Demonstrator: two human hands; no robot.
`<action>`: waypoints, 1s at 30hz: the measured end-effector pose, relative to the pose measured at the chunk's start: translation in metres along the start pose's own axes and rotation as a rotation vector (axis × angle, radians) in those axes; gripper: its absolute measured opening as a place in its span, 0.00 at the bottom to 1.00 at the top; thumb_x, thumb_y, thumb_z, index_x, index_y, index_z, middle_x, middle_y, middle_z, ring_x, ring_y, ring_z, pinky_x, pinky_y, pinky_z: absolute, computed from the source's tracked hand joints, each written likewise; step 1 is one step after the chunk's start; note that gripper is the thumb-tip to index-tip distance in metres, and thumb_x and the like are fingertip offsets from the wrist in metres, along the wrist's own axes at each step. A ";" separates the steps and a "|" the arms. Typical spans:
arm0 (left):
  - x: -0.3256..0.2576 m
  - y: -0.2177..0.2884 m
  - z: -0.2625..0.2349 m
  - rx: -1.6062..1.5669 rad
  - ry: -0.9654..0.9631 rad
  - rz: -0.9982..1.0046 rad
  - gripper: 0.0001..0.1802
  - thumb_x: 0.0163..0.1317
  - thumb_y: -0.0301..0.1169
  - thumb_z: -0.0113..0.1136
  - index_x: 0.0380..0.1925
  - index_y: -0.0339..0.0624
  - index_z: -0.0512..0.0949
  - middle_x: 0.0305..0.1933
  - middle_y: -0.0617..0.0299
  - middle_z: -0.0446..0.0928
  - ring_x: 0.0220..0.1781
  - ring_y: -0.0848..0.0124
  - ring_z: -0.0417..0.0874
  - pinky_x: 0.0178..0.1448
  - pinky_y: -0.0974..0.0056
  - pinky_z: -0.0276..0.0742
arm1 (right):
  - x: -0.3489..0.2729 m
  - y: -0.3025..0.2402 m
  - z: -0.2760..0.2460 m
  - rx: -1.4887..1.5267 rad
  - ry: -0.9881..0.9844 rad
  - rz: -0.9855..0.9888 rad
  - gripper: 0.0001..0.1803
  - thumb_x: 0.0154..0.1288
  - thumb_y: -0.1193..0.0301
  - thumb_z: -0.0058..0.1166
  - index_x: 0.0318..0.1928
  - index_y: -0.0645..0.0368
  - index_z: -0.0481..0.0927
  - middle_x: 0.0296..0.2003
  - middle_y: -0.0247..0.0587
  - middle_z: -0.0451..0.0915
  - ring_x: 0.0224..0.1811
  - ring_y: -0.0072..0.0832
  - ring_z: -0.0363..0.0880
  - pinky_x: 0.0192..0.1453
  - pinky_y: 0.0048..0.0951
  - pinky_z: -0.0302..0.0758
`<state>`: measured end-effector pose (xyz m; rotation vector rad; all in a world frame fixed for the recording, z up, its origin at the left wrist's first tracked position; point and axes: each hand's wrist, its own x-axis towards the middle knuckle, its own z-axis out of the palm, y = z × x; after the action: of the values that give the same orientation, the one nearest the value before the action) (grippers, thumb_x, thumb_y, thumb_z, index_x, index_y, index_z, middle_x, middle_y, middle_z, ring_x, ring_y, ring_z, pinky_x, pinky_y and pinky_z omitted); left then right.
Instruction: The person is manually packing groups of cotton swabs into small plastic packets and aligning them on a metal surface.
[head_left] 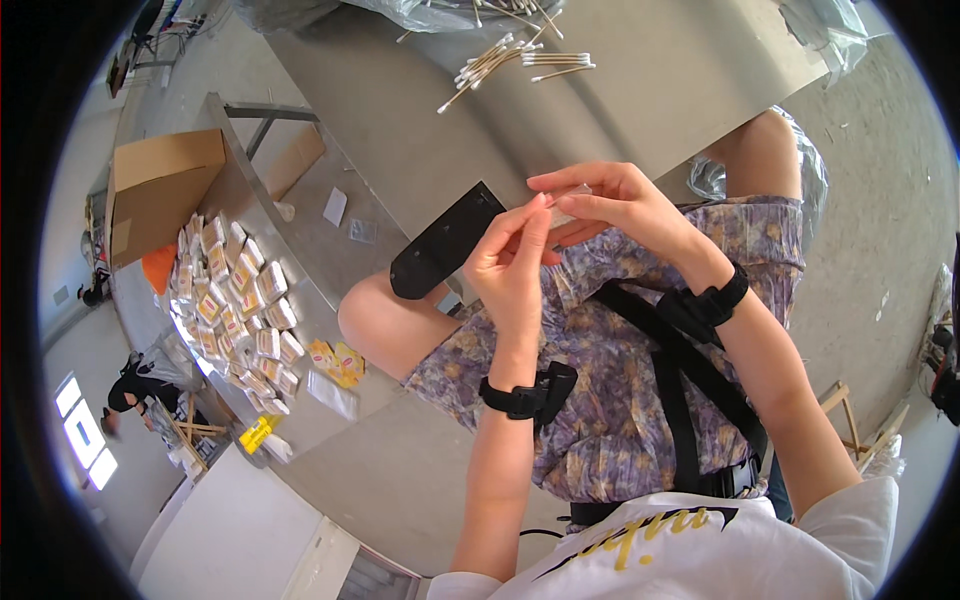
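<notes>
Above my lap, at the near edge of the metal table, my two hands are close together. Between the fingers of my right hand is a small clear plastic piece, perhaps a little bag; its kind is hard to make out. My left hand pinches thumb and forefinger together at the left end of that piece. Wooden-stick cotton swabs lie in a loose pile farther back on the table, with a small row of them beside it.
A black flat panel juts from the table edge by my left knee. Clear plastic bags lie at the back. On the left, another table bears several small packs, a cardboard box and yellow packaging. Another person is far left.
</notes>
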<state>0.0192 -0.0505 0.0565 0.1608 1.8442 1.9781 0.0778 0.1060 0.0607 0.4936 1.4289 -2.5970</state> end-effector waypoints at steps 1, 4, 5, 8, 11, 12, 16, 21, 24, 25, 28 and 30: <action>0.002 -0.002 -0.003 -0.087 -0.004 -0.071 0.08 0.66 0.29 0.66 0.42 0.38 0.87 0.36 0.63 0.85 0.22 0.82 0.73 0.26 0.77 0.70 | 0.000 -0.001 0.001 -0.002 0.014 0.012 0.21 0.75 0.71 0.52 0.63 0.70 0.74 0.51 0.52 0.83 0.49 0.39 0.87 0.56 0.35 0.85; -0.001 -0.006 -0.002 -0.121 -0.018 -0.067 0.13 0.69 0.29 0.61 0.51 0.37 0.83 0.39 0.62 0.85 0.22 0.83 0.71 0.26 0.77 0.68 | 0.000 0.001 0.001 0.007 0.008 -0.038 0.21 0.75 0.71 0.52 0.63 0.72 0.73 0.50 0.52 0.83 0.49 0.38 0.87 0.56 0.35 0.85; -0.003 -0.007 -0.001 -0.145 -0.008 -0.051 0.14 0.70 0.28 0.59 0.53 0.37 0.82 0.40 0.61 0.85 0.23 0.83 0.71 0.26 0.77 0.67 | -0.001 0.003 0.003 0.006 0.008 -0.038 0.21 0.75 0.71 0.52 0.63 0.72 0.73 0.50 0.52 0.83 0.49 0.38 0.87 0.56 0.35 0.85; -0.002 -0.008 0.001 -0.079 0.004 -0.007 0.16 0.71 0.27 0.57 0.57 0.37 0.79 0.42 0.61 0.85 0.23 0.83 0.70 0.26 0.77 0.67 | 0.002 0.004 0.004 -0.007 0.018 -0.047 0.22 0.75 0.71 0.53 0.63 0.73 0.72 0.50 0.53 0.83 0.49 0.37 0.87 0.56 0.35 0.85; -0.001 -0.008 -0.002 -0.127 0.002 -0.086 0.16 0.71 0.28 0.58 0.56 0.38 0.80 0.42 0.61 0.85 0.25 0.83 0.71 0.28 0.76 0.68 | 0.003 0.007 0.002 0.009 0.022 -0.025 0.23 0.75 0.70 0.53 0.63 0.73 0.71 0.50 0.54 0.83 0.49 0.36 0.87 0.56 0.34 0.85; -0.002 -0.008 -0.006 -0.126 -0.001 -0.083 0.16 0.71 0.28 0.58 0.56 0.38 0.80 0.42 0.61 0.85 0.25 0.83 0.71 0.28 0.76 0.68 | 0.002 0.010 0.003 -0.034 0.014 -0.059 0.26 0.75 0.66 0.54 0.64 0.73 0.70 0.50 0.55 0.83 0.49 0.37 0.86 0.56 0.34 0.85; -0.004 -0.003 -0.013 -0.048 -0.065 0.016 0.15 0.70 0.30 0.62 0.54 0.39 0.82 0.46 0.63 0.83 0.33 0.83 0.75 0.33 0.76 0.71 | -0.003 0.010 0.002 -0.041 -0.004 -0.084 0.36 0.74 0.53 0.54 0.65 0.73 0.69 0.54 0.60 0.79 0.51 0.41 0.86 0.57 0.36 0.84; -0.010 0.003 -0.023 0.345 -0.092 0.209 0.13 0.68 0.28 0.64 0.51 0.38 0.84 0.50 0.65 0.81 0.38 0.81 0.77 0.40 0.76 0.73 | -0.002 0.012 0.001 -0.054 -0.071 -0.072 0.39 0.73 0.47 0.53 0.65 0.73 0.68 0.57 0.62 0.77 0.52 0.42 0.85 0.59 0.36 0.83; -0.010 0.004 -0.023 0.363 -0.136 0.372 0.13 0.67 0.24 0.64 0.51 0.38 0.84 0.49 0.64 0.81 0.38 0.81 0.77 0.40 0.74 0.74 | -0.003 0.008 0.001 -0.052 -0.120 -0.065 0.38 0.73 0.48 0.53 0.66 0.70 0.69 0.60 0.58 0.75 0.56 0.40 0.83 0.60 0.37 0.82; -0.009 0.009 -0.020 0.257 -0.154 0.265 0.12 0.67 0.23 0.64 0.50 0.38 0.84 0.48 0.64 0.82 0.38 0.81 0.76 0.40 0.75 0.74 | -0.003 0.006 0.002 -0.078 -0.149 -0.083 0.36 0.72 0.49 0.54 0.67 0.67 0.69 0.62 0.54 0.74 0.58 0.39 0.81 0.61 0.39 0.82; 0.000 0.003 -0.023 0.158 -0.189 0.218 0.11 0.66 0.22 0.64 0.47 0.38 0.85 0.48 0.64 0.82 0.39 0.81 0.77 0.42 0.74 0.74 | 0.001 0.011 0.001 -0.094 -0.173 -0.151 0.25 0.72 0.66 0.58 0.64 0.65 0.72 0.61 0.53 0.75 0.58 0.36 0.81 0.60 0.36 0.82; 0.005 -0.004 -0.027 0.158 -0.208 0.282 0.10 0.65 0.22 0.65 0.46 0.38 0.85 0.48 0.64 0.82 0.40 0.81 0.78 0.43 0.74 0.75 | 0.003 0.009 0.006 -0.060 -0.111 -0.172 0.21 0.70 0.70 0.59 0.60 0.67 0.74 0.58 0.51 0.77 0.55 0.34 0.82 0.59 0.33 0.83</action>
<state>0.0053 -0.0738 0.0485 0.6824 1.9225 1.9040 0.0763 0.0962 0.0556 0.2244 1.5702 -2.6540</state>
